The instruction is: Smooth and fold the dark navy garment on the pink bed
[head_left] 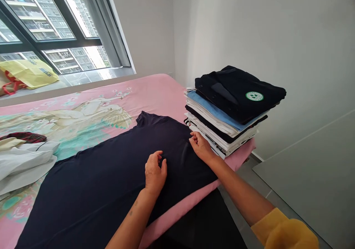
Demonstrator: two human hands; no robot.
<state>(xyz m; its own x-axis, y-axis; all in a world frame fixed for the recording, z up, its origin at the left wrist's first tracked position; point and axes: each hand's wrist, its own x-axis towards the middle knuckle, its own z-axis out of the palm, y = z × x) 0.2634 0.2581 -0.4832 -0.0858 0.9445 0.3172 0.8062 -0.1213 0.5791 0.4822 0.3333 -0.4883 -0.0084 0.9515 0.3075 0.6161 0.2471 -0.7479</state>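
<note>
A dark navy T-shirt (111, 167) lies spread flat across the bed, a sleeve pointing away from me at its far edge. Over its middle is my left hand (155, 172), thumb apart and fingers loosely bent, holding nothing. My right hand (203, 147) is at the shirt's upper end, close beside the clothes stack. Its fingers are curled together on the dark cloth; the fingertips are partly hidden. The stack of folded clothes (219, 125) has white, blue and black layers. On top rests a folded black shirt (222, 90) with a round green-and-white badge.
A pink patterned sheet (161, 90) covers the bed. Loose white garments (24, 160) and a dark red plaid piece (30, 137) lie at the left. A yellow bag (30, 73) sits on the windowsill. Walls (277, 38) stand behind and right of the bed.
</note>
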